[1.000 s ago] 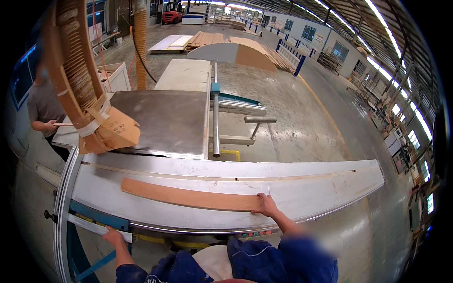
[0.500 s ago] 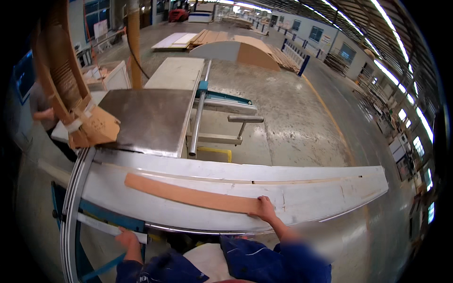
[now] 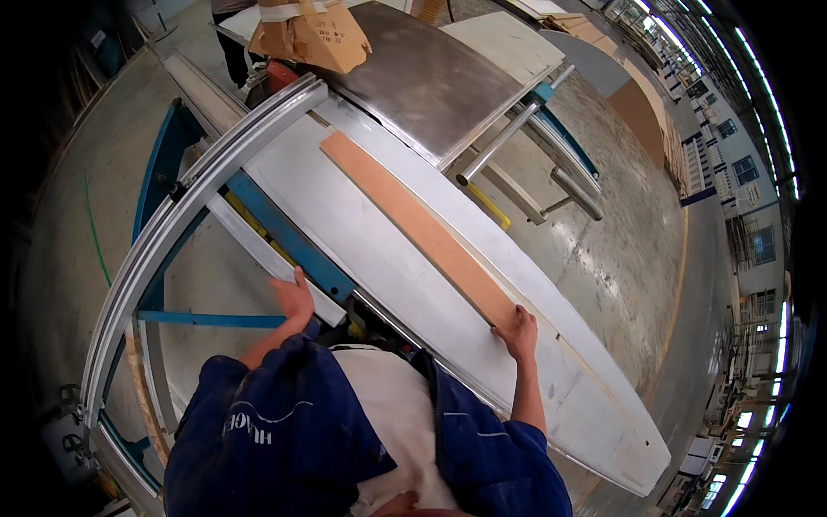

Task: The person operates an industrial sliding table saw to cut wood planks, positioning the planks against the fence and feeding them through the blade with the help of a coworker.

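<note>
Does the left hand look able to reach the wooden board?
Probably yes: the left hand is by the pale bar, and only the low blue beam and flat tabletop seem to lie between it and the wooden board.

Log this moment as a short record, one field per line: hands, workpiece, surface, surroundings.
Left hand: at the pale bar along the table's near side; exact grip unclear
Right hand: gripping the near end of the wooden board
Right hand position: right of the left hand; the right hand is over the table
Workpiece: long, narrow, reddish-brown, lying flat
Surface: long pale table
Beyond it: dark metal tabletop, cardboard hood
Left side: silver rail
</note>
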Tool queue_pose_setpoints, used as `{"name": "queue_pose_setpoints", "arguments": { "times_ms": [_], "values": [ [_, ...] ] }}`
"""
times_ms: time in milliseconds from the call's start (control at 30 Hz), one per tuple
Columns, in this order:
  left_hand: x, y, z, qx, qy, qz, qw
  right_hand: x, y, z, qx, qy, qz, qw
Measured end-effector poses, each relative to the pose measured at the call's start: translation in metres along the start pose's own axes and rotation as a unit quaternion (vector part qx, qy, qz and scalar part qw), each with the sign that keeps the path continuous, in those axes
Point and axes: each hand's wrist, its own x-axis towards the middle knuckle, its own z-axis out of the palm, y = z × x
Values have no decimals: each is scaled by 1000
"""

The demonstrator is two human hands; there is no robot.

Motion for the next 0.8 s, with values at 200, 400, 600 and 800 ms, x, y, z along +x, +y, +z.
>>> {"name": "queue_pose_setpoints", "arguments": {
  "times_ms": [200,400,600,800],
  "values": [
    [-40,8,2,-25,-57,-16,998,37,6,-4,-41,20,-27,999],
    [13,31,-27,-2,17,91,996,104,-24,0,-61,14,-9,998],
    [21,43,-23,-25,72,60,995,154,-34,-3,-38,1,-47,998],
    [31,36,-10,-37,104,-6,994,184,-25,-9,-11,-38,-78,996]
  ]
}}
